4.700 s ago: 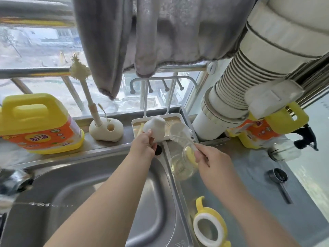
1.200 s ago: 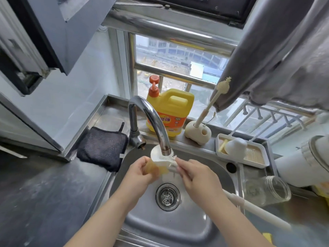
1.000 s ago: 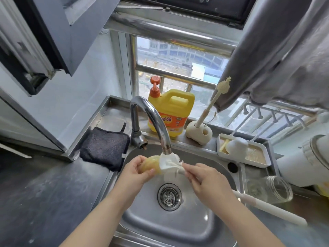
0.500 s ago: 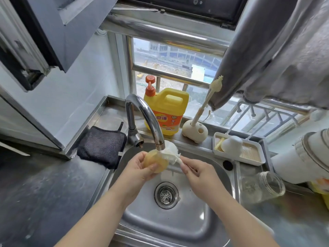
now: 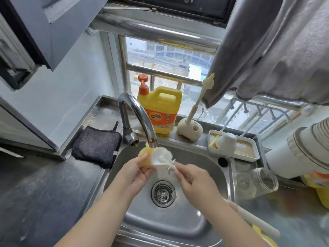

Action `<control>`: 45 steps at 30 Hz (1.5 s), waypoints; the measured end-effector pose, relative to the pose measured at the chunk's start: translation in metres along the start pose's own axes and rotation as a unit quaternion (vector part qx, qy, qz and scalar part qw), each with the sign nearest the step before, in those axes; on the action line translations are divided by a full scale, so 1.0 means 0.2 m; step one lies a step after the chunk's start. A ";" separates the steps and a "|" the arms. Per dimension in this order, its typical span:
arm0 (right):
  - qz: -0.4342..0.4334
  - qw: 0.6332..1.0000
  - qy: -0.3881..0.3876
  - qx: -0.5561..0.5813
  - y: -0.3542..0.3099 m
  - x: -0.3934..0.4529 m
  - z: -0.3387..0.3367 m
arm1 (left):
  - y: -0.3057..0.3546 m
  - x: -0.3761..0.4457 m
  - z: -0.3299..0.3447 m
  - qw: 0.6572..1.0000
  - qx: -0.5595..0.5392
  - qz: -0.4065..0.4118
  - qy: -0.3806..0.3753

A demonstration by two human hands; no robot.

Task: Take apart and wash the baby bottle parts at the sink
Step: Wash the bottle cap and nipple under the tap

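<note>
**Desk:** What is lying in the frame, biggest first?

**Photographer:** The steel sink is filling the centre, its faucet arching over the basin. A yellow detergent jug is standing on the ledge behind, a dark cloth is lying to the left, and a clear glass bottle body is lying on its side on the counter to the right, mouth turned rightward.

**Desk:** And the hands?

**Photographer:** The left hand is gripping a small yellow bottle part just under the spout. The right hand is pinching the stem of a white bottle brush, whose long axis is running from lower right up to the upper left, the bristle head pressing against the yellow part. The handle is trailing past the wrist toward the lower right.

**Desk:** Anything in the way?

**Photographer:** The spout is hiding the part's top edge; the foam head is covering its opening.

**Desk:** Changed from half a second ago?

**Photographer:** Barely; both hands are staying under the spout, the brush head now sitting a little further right of the part.
</note>
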State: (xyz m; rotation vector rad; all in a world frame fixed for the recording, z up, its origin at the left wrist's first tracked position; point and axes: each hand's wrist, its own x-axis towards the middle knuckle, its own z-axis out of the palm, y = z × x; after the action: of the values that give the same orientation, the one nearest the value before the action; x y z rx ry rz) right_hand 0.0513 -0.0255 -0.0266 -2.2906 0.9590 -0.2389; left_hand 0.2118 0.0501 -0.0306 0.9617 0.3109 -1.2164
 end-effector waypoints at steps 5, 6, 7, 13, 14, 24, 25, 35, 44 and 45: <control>0.049 0.998 0.016 -0.024 0.01 0.05 -0.02 | 0.00 -0.01 0.01 0.999 0.018 -0.028 0.014; 0.052 0.998 0.019 -0.025 0.01 0.07 -0.02 | 0.01 0.00 0.02 0.999 0.017 -0.025 0.016; 0.045 0.998 0.013 -0.034 0.00 0.07 -0.02 | 0.01 0.00 0.02 0.999 0.013 -0.020 0.020; 0.030 0.998 0.007 -0.057 -0.02 0.04 -0.01 | 0.02 0.01 0.02 0.999 0.020 -0.028 0.029; 0.050 0.997 0.021 -0.046 0.00 0.07 -0.02 | 0.01 0.00 0.03 0.999 0.020 -0.033 0.026; 0.056 0.997 0.021 -0.055 -0.02 0.06 -0.02 | 0.01 0.01 0.06 0.998 0.043 -0.021 0.039; 0.059 0.997 0.024 -0.052 -0.01 0.06 -0.03 | 0.01 0.00 0.07 0.998 0.049 -0.018 0.036; 0.024 0.998 -0.002 -0.063 -0.07 -0.05 0.05 | -0.01 0.00 0.01 0.994 0.099 -0.006 0.036; 0.028 0.996 -0.015 -0.088 -0.10 -0.05 0.01 | -0.01 -0.01 -0.05 0.917 0.359 0.176 -0.001; 0.032 0.996 -0.007 -0.087 -0.10 -0.04 0.00 | -0.01 0.00 -0.06 0.894 0.405 0.194 -0.003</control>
State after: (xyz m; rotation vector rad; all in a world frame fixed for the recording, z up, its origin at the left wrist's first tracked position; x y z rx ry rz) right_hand 0.0571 -0.0093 -0.0146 -2.4100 1.0809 -0.1151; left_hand 0.2131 0.0598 -0.0382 1.6410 -0.4299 -0.9665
